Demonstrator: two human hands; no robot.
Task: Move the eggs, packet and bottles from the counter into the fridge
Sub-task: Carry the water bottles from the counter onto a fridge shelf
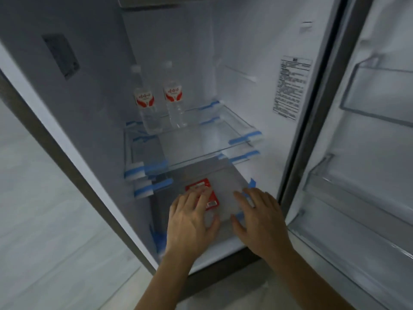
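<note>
Two clear water bottles with red-and-white labels, one on the left (145, 108) and one on the right (174, 101), stand upright at the back left of the fridge's glass shelf (223, 151). A red packet (202, 185) lies flat on the grey surface (225, 175) below that shelf. My left hand (190, 222) is spread flat, its fingertips over the packet's near edge. My right hand (259, 220) lies open on the same surface just right of the packet, fingers apart. No eggs are in view.
The fridge door stands open on the right with two clear door bins, an upper bin (380, 95) and a lower bin (357, 211). Blue tape strips (244, 137) hold the shelf edges. A printed label (290, 88) is on the right inner wall. Pale floor lies to the left.
</note>
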